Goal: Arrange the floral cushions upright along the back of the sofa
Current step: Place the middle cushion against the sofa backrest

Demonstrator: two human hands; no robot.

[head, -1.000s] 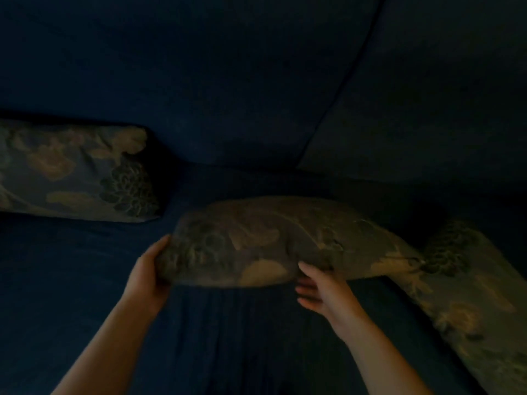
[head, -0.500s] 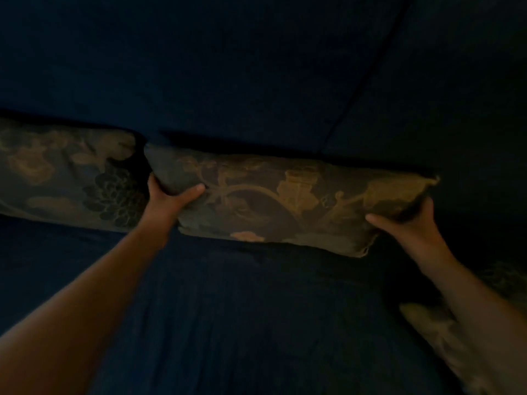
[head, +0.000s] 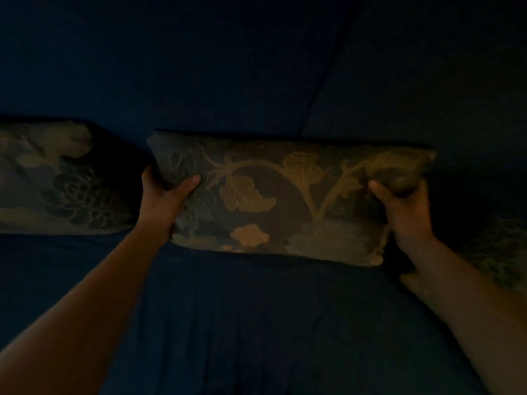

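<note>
The scene is very dark. A floral cushion (head: 273, 201) with tan leaves and vines on a dark ground stands upright against the back of the dark blue sofa (head: 228, 67), in the middle. My left hand (head: 165, 195) grips its left end, thumb on the front face. My right hand (head: 405, 206) grips its upper right corner, which is squeezed in. A second floral cushion (head: 57, 181) leans against the sofa back at the left, close to the first. A third floral cushion (head: 499, 252) lies at the right, partly hidden behind my right forearm.
The sofa seat (head: 256, 323) stretches toward me under both arms. A seam (head: 319, 81) between two back sections runs down behind the middle cushion.
The middle cushion went from lying low on the seat up against the sofa back and now stands more upright. My right hand shifted from its front edge to its right corner.
</note>
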